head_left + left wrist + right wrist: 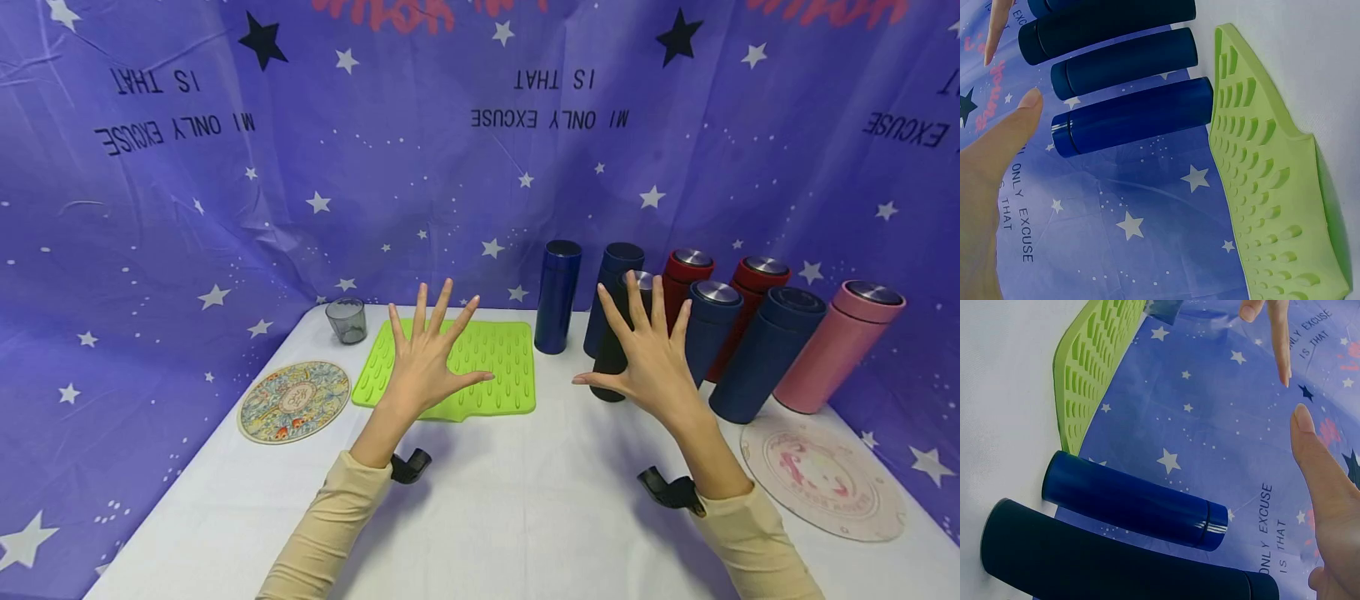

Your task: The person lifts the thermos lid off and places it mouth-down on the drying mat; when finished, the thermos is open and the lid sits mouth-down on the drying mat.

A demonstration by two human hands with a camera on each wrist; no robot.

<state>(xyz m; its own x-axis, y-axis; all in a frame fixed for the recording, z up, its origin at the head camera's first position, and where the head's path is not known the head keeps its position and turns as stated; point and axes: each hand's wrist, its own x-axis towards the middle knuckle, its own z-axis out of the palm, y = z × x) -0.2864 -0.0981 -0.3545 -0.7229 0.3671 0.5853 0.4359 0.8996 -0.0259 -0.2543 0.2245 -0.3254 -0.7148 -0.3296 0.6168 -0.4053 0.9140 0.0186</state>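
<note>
Both hands are held up over the table with fingers spread, holding nothing. In the head view my left hand [425, 364] overlaps a lime-green ridged drying mat [498, 367]. My right hand [654, 358] is in front of a group of thermos flasks and partly hides a black flask [611, 367]. Between the two hands, farther back, stands a glossy blue flask [557, 296]. The left wrist view shows the left thumb [1019, 119] apart from the flasks. In the right wrist view the right thumb [1319, 462] points up, touching nothing.
A grey tumbler [347, 322] and a round patterned mat [295, 402] are at the left. Dark blue [767, 354], red and pink flasks [840, 346] crowd the right side, near a pale round mat [823, 479]. Behind hangs a purple star-printed cloth [420, 183].
</note>
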